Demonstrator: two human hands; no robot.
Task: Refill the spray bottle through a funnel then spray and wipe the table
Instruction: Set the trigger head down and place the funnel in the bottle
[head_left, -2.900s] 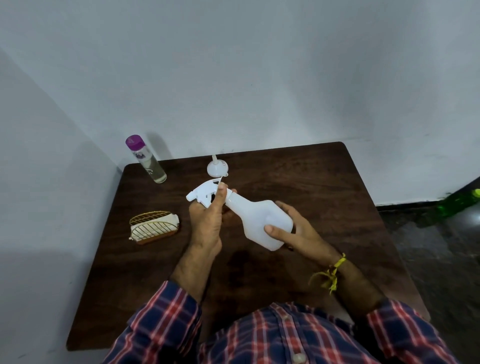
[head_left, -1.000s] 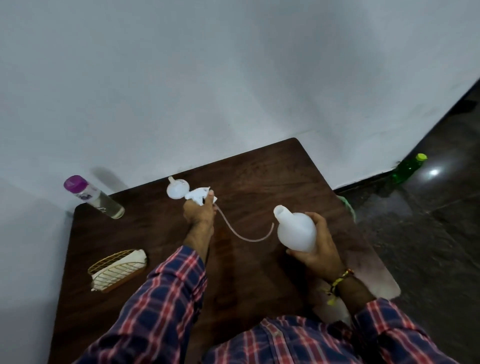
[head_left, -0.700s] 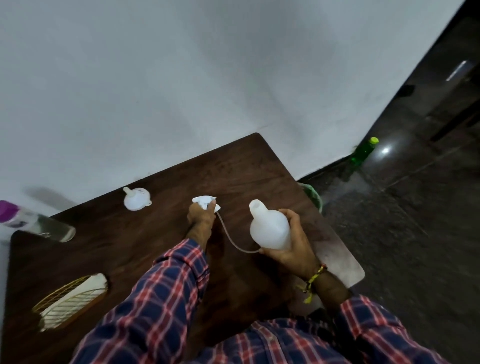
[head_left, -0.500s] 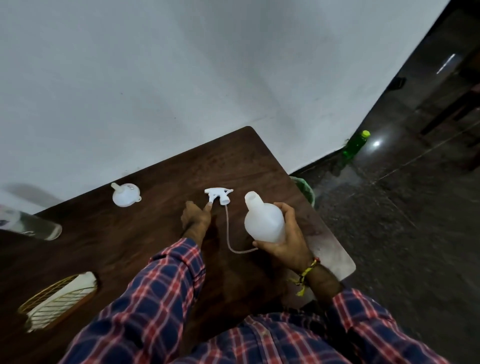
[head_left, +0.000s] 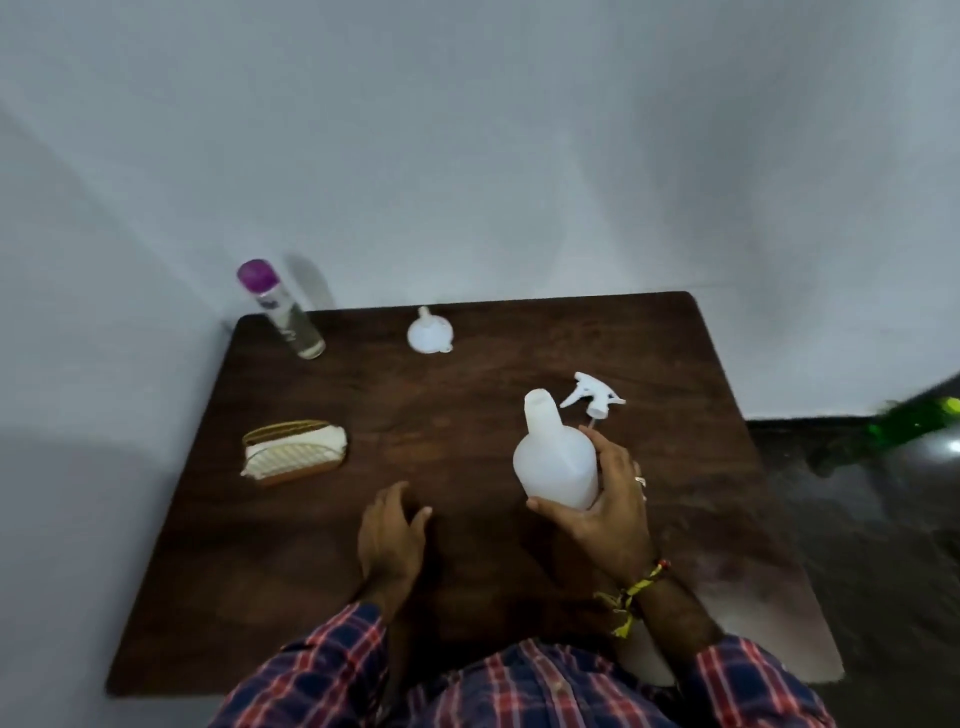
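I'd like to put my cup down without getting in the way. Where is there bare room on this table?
Bare wood lies along the far right edge, beyond the trigger sprayer head, and in the near left corner, below the napkin holder. It is crowded around the white bottle held by the right hand, with the left hand nearby.

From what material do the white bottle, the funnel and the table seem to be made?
The bottle looks like matte, slightly translucent white plastic: light glows softly through its wall. The funnel looks like similar white plastic, smooth and thin, though it is small in view. The table looks like dark brown wood or a wood-look laminate: grain streaks show, with a dull sheen; which one is unclear.
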